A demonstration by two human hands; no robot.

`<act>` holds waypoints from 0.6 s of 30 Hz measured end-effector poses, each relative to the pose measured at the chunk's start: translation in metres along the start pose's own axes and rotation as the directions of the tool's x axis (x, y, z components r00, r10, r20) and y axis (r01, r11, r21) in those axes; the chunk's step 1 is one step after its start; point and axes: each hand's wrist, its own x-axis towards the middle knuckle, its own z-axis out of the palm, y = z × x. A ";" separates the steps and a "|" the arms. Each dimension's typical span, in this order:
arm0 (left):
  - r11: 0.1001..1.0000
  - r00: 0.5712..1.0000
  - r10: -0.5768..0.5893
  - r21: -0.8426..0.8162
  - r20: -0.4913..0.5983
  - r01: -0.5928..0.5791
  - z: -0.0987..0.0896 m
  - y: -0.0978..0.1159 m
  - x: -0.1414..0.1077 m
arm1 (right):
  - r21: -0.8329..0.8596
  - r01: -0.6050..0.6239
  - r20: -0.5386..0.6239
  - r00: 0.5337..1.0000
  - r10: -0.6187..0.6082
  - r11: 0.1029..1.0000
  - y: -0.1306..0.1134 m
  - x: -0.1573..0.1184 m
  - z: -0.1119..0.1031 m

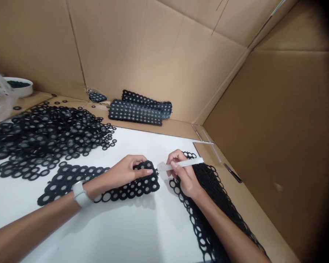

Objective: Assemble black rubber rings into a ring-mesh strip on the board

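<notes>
Near the middle of the white board, my left hand (128, 170) is closed on the right end of a black ring mat (63, 180), thumb on top. The mat is a strip of joined black rings, lying flat to the left under my wrist and raised at the held end. My right hand (182, 173) grips a slim white stick-like tool (190, 162) between thumb and fingers. Its left tip points at the mat's edge, close to my left thumb; whether it touches is too small to tell. Beneath my right forearm lies a larger stack of black ring netting (214, 182).
A heap of loose black rings (52, 131) spreads at the left. Two folded ring pieces (135, 111) rest against the back cardboard wall (142, 54). A white bowl (26, 87) and a plastic bag (0, 102) stand far left. A dark cutter-like tool (233, 172) lies right.
</notes>
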 end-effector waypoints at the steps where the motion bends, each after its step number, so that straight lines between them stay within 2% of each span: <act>1: 1.000 1.000 0.003 -0.011 -0.011 -0.003 0.000 0.001 0.000 | -0.035 0.015 -0.017 1.000 -0.016 0.999 0.000 0.001 0.001; 10: 0.997 0.988 0.011 -0.076 -0.152 -0.023 0.004 -0.002 -0.001 | -0.111 0.061 -0.130 0.989 -0.076 0.992 0.003 0.006 0.008; 18: 0.996 0.986 0.016 -0.087 -0.163 -0.031 0.005 -0.001 -0.002 | -0.187 0.079 -0.147 0.983 -0.108 0.979 0.002 0.006 0.013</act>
